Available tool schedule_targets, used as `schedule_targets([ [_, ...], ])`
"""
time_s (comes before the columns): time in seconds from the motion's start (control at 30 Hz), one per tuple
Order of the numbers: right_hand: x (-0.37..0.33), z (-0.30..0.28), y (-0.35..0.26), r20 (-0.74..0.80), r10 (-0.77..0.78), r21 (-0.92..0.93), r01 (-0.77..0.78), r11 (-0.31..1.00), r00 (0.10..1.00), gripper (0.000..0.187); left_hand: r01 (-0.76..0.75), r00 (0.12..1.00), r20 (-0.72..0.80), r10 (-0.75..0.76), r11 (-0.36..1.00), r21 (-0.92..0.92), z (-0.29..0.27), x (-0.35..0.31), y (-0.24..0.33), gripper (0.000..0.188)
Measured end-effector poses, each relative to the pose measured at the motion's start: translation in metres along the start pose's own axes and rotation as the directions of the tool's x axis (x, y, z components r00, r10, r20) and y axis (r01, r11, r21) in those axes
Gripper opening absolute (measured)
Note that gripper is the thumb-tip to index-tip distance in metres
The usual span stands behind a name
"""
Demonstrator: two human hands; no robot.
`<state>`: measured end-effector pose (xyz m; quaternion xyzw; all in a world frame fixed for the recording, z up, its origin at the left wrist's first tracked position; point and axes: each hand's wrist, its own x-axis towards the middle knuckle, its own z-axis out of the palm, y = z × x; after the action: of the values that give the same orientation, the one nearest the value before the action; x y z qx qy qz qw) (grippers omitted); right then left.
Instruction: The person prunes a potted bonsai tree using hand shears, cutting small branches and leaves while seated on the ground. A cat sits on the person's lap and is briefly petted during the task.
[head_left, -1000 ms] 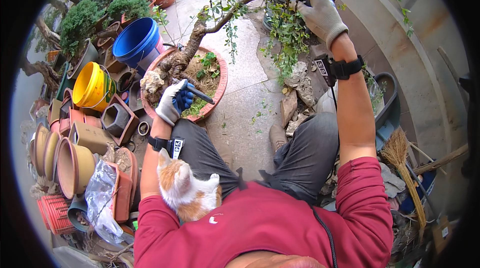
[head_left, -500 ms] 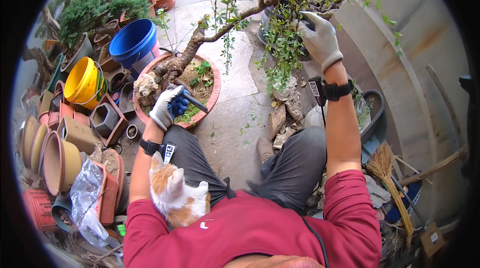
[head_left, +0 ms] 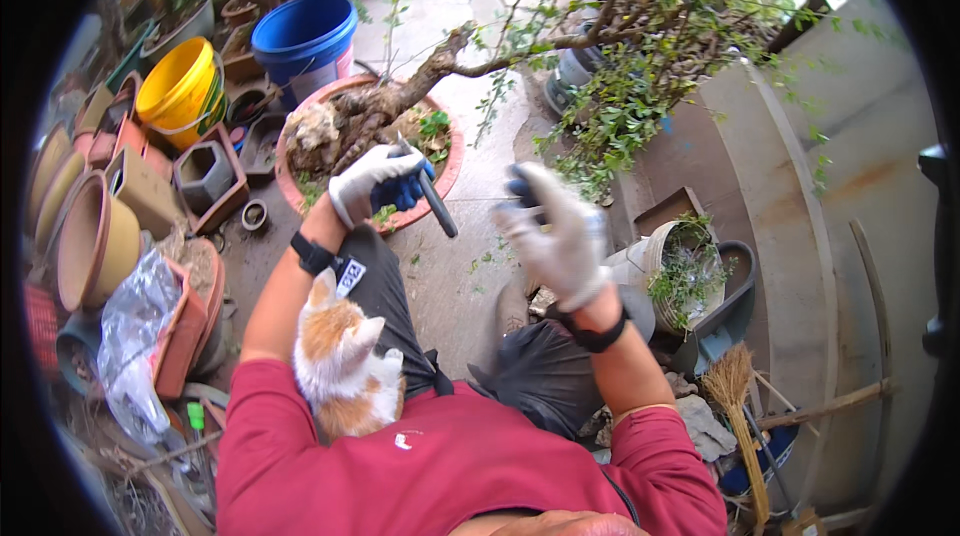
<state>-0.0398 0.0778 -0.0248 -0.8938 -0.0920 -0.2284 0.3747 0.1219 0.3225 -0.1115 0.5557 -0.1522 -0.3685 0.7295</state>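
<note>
My left hand (head_left: pixel 375 183), in a white glove with blue fingers, is closed round a dark-handled tool (head_left: pixel 438 201) whose working end is mostly hidden. It is over the near rim of a round terracotta pot (head_left: pixel 452 161). From that pot a thick-trunked bonsai (head_left: pixel 400 96) leans right, its leafy branches (head_left: pixel 635 86) spreading across the path. My right hand (head_left: pixel 560 241), gloved too and blurred, is in the air over my right knee, thumb and fingers apart, with nothing visible in it. An orange and white kitten (head_left: pixel 345 356) sits against my left arm.
Blue (head_left: pixel 305 41) and yellow (head_left: pixel 180 91) buckets and stacked pots (head_left: pixel 110 246) crowd the left side. On the right are a white bucket (head_left: pixel 640 261) with green clippings, a straw broom (head_left: pixel 735 386) and a stone wall edge (head_left: pixel 780 176).
My right hand has come away from the hanging foliage, down and left toward my body. The view has shifted, and the white bucket of clippings now shows. My left hand keeps the tool.
</note>
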Motion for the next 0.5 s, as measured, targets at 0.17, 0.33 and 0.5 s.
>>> schedule_targets([
  [0.17,-0.013,0.065,0.01,0.316,0.256,0.178,-0.322,0.93,0.914,0.062,-0.156,0.971,0.196,0.139,0.985,0.072,0.029,0.008,-0.001,0.03],
  [0.33,-0.022,0.072,0.011,0.034,0.153,0.063,-0.155,0.986,0.988,0.051,-0.113,0.975,0.205,0.085,0.986,0.127,0.039,0.008,0.003,0.047],
  [0.5,-0.029,0.066,0.018,0.048,0.084,-0.121,-0.077,0.99,0.995,0.035,-0.17,0.959,0.253,0.131,0.975,0.14,0.048,0.006,0.003,0.049],
])
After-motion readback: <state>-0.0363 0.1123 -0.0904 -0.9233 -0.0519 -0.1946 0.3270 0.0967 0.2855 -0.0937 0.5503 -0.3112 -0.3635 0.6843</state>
